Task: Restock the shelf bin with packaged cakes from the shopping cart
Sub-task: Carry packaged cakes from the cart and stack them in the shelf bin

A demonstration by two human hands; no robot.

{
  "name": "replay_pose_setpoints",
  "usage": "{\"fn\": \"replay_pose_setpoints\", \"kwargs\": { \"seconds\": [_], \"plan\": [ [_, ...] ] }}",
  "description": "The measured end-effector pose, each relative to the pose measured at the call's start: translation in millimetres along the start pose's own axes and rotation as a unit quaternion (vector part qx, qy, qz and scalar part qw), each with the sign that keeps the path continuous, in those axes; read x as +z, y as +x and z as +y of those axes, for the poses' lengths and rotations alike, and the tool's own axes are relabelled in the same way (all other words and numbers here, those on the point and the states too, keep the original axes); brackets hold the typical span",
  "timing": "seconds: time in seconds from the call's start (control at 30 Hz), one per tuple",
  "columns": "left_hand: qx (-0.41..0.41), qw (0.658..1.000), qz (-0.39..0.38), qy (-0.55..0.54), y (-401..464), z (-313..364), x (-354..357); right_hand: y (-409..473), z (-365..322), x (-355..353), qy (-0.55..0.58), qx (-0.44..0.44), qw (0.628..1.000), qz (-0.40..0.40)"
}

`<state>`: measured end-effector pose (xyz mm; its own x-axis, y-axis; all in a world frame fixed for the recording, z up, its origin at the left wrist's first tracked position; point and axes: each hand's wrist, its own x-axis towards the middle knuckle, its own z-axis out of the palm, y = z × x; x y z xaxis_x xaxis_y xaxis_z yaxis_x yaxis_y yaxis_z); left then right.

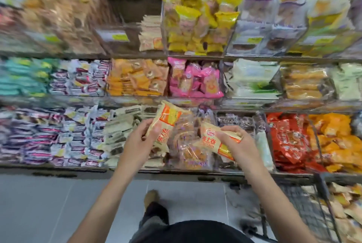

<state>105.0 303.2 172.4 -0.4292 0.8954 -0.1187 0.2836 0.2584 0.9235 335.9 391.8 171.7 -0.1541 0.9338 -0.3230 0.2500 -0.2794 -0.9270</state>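
1. Left hand (pixel 140 140) grips one cream-and-orange cake pack (pixel 164 125), thumb across its face, fingers curled behind. The pack stands near upright, top tilted toward 1 o'clock.
2. Right hand (pixel 238 144) grips a second cake pack (pixel 217 138) of the same kind, lying slanted, its long axis running 10 to 4 o'clock.
3. Both packs are held in front of the lowest shelf row, over a bin of clear-wrapped brown pastries (pixel 188 144). The packs sit near each other, not touching.
4. Shelf bin (pixel 150 35) with matching cream-orange packs sits on the upper row, at 12 o'clock from the left hand; only partly filled.
5. Shopping cart (pixel 321 199) at 4 o'clock, wire frame, with more cream packs inside.
6. Frame is motion-blurred; the pack print is unreadable apart from red characters.
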Motion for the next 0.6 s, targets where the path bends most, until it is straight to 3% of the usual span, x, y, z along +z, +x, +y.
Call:
{"fn": "replay_pose_setpoints", "kwargs": {
  "seconds": [0.33,0.6],
  "plan": [
    [0.068,0.994,0.056,0.067,126,-11,-162,65,-80,167,0.054,-0.051,0.997,0.03],
    [0.196,0.975,0.062,0.087,249,54,-197,102,-131,203,0.08,-0.095,0.991,0.041]
  ]
}}
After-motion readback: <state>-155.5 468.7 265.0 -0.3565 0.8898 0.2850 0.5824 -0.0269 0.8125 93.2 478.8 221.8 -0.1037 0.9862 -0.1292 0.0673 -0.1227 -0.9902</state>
